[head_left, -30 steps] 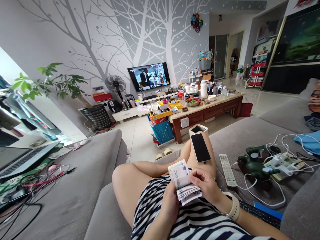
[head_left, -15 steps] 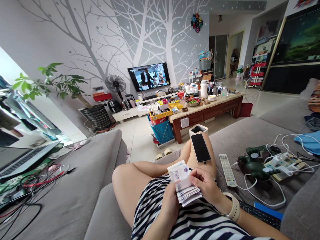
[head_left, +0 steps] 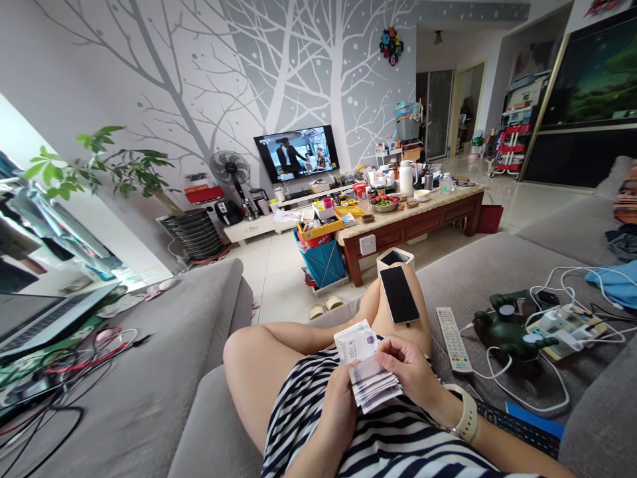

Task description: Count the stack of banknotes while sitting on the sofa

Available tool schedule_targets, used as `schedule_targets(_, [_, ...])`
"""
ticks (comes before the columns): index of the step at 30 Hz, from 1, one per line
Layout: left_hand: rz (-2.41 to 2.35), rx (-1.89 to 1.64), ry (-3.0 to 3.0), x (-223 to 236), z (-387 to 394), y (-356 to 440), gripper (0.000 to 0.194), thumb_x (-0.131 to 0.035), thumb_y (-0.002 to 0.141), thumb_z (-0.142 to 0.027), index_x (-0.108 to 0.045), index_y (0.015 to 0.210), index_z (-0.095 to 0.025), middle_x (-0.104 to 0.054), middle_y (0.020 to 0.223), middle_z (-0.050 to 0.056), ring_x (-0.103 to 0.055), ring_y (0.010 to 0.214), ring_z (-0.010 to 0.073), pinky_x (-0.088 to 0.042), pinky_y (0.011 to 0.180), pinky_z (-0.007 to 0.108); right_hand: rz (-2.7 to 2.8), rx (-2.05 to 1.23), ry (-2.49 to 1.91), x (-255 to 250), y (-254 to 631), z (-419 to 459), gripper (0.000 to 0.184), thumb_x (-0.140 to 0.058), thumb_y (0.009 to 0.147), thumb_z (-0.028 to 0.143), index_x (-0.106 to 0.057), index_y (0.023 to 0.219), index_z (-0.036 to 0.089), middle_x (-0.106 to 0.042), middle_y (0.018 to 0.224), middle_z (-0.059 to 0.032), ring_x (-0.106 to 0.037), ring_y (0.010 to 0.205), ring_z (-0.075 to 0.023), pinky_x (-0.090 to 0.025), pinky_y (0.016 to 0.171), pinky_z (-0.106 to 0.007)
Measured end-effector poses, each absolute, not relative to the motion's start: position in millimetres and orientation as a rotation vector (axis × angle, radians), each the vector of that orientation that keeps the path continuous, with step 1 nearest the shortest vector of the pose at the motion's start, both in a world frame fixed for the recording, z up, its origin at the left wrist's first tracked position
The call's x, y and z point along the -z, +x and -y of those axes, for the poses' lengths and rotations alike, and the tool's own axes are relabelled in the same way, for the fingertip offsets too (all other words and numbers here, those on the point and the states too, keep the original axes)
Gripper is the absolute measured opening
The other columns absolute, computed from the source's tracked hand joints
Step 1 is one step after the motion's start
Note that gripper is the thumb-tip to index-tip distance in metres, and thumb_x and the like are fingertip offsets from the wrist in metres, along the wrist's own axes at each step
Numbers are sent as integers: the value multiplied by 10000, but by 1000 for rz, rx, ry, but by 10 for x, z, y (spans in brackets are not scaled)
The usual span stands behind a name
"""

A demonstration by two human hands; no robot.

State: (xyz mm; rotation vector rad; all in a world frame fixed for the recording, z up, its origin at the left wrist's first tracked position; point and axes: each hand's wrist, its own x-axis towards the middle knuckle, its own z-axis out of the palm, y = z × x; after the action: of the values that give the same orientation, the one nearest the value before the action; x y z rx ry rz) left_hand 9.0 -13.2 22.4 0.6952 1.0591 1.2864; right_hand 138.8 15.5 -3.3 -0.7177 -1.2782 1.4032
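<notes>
Vs 1 s ago, the lower ends of the banknotes (head_left: 362, 342) fan differently; the hands barely shifted, so leafing looks mid-way. L hand (head_left: 340, 398) grips the stack, R hand (head_left: 408, 370) pinches its edge. Notes sit over the striped garment (head_left: 303, 401), bent, pale w/ purple print, approx. count unclear.

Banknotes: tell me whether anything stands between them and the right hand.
Nothing visible does: the right hand touches the banknotes, and the left hand holds their other side. The phone lies farther off, on the leg.
</notes>
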Motion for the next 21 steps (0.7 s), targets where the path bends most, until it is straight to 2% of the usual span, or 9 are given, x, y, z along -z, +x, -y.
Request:
schedule_targets(15, [-1000, -1297, 647, -169, 123, 62, 233, -603, 715, -283, -706, 841, -117, -733, 793, 75, -658, 787, 266, -507, 732, 359, 1263, -1435, -688, 49, 1383, -153, 240, -651, 787, 381, -575, 713, 166, -481, 592, 37, -415, 539, -101, -318, 513, -221])
schedule_targets(21, [-997, -1319, 626, -148, 109, 52, 223, -637, 682, -251, -706, 843, -113, -737, 830, 79, -662, 777, 258, -494, 773, 356, 1286, -1436, -691, 53, 1390, -150, 251, -641, 793, 397, -577, 717, 166, -484, 604, 31, -421, 549, -106, -319, 519, -225])
